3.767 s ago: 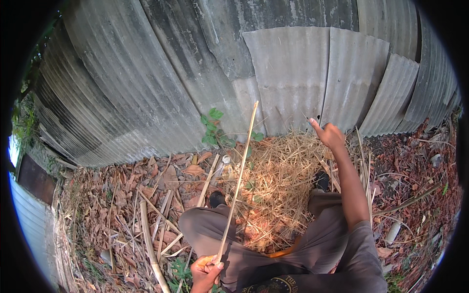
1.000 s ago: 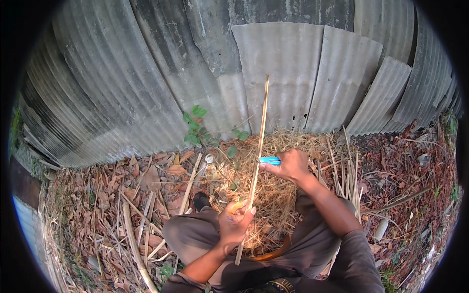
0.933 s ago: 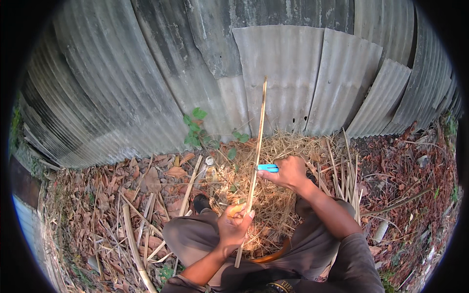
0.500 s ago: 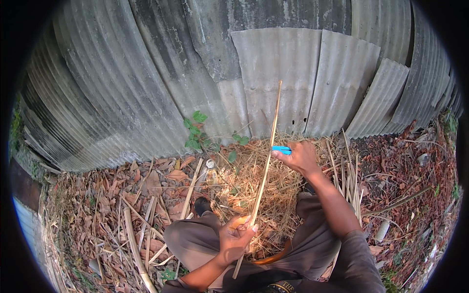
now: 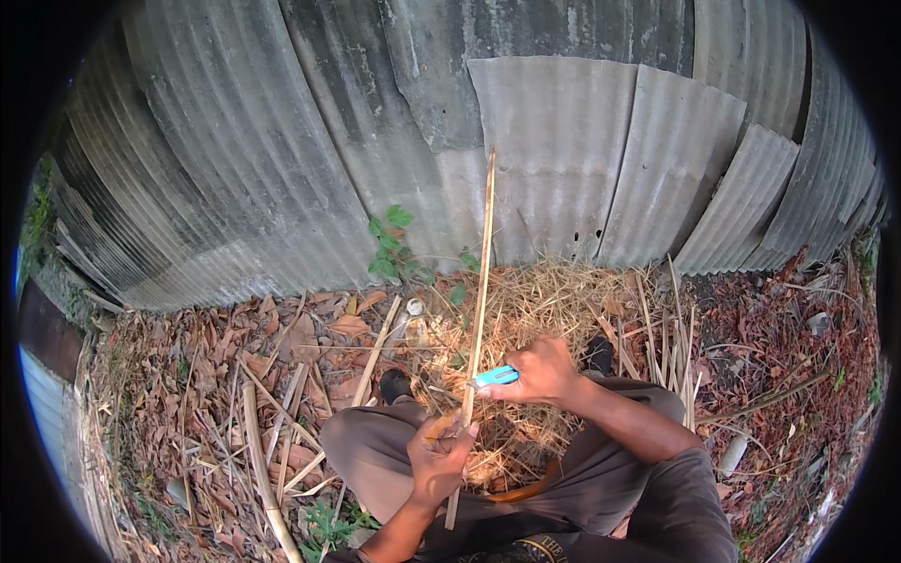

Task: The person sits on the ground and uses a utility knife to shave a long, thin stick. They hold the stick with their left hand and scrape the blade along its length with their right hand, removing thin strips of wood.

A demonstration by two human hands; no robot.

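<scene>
Standing near-upright, bamboo strip [image 5: 479,300] — left hand [image 5: 439,460] clamped low — right hand [image 5: 540,371] gripping blue knife [image 5: 496,377].

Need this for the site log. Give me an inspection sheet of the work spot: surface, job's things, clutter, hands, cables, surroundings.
Surface: bare ground covered in dry brown leaves, with a heap of straw in front of the seated person.
Job's things: long thin bamboo strip, pointing up and away; blue-handled knife set against it.
Clutter: loose cut bamboo strips lying on the leaves; more strips at the right.
Hands: left hand closed round the strip's lower part; right hand closed on the knife.
Cables: nothing seen.
Surroundings: grey corrugated sheet wall; small green plant at its foot.
</scene>
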